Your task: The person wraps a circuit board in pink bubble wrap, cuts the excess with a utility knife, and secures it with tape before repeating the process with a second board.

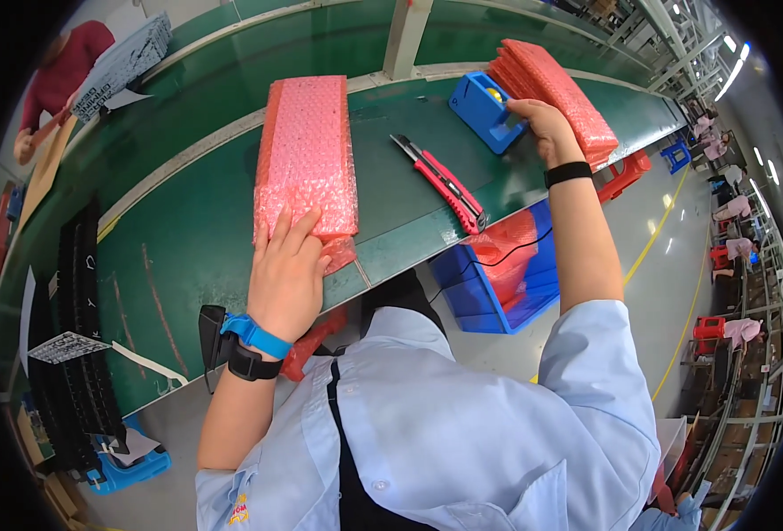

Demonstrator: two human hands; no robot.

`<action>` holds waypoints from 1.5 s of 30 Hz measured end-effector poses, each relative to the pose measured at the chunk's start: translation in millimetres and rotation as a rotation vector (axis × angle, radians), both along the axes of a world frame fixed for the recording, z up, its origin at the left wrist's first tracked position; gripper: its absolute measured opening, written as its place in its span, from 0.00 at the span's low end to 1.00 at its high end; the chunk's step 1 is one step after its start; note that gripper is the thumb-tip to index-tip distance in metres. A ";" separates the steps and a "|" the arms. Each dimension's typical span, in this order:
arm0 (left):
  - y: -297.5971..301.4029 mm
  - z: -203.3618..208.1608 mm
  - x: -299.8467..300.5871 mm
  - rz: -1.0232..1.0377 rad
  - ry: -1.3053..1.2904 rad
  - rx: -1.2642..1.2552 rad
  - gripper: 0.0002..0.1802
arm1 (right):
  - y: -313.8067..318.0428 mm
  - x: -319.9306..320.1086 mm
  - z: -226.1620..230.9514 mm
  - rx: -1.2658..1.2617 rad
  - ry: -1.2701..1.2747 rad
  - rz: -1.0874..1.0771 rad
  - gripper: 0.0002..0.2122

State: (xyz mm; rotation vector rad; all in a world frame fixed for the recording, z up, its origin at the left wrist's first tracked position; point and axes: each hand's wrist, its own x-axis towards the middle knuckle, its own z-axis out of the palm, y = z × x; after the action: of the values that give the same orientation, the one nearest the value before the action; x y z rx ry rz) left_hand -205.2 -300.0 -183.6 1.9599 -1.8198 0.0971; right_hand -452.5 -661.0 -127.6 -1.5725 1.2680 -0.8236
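A long flat packet in pink bubble wrap (307, 146) lies on the green worktable. Its near end is under my left hand (284, 265), which rests flat on it with the fingers stretched out. At the right, my right hand (546, 133) is at a blue tape dispenser (483, 111) with a yellow roll core. Its fingers are curled together at the dispenser's edge; whatever they pinch is too small to make out. Between the packet and the dispenser lies a red box cutter (445, 186), its blade end pointing away from me.
A stack of pink bubble-wrap sleeves (555, 93) lies beyond the dispenser. Below the table edge stands a blue bin (489, 296) with pink wrap inside. Black strip-like parts (77, 327) stand at the left. Across the bench, a person in red (69, 66) handles sheets.
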 end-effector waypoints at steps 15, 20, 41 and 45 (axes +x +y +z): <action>-0.2 0.1 2.7 0.007 0.018 -0.007 0.06 | 34.6 -94.4 -7.3 0.357 -0.080 0.099 0.10; 0.5 -0.8 2.9 0.009 0.023 -0.007 0.06 | 45.0 -77.7 -19.3 0.121 -0.065 -0.014 0.10; 0.5 -5.5 1.4 0.030 0.007 -0.027 0.09 | 181.4 63.2 84.9 -0.556 0.384 1.026 0.26; 1.3 -8.3 1.7 0.002 -0.012 -0.043 0.10 | 182.6 122.4 79.4 -0.778 0.399 1.289 0.31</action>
State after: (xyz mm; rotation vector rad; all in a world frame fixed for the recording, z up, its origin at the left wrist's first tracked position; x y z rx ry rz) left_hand -203.5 -298.7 -191.9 1.9359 -1.8083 0.1481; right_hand -330.1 -478.4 -48.2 -2.7222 -0.1086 -0.0994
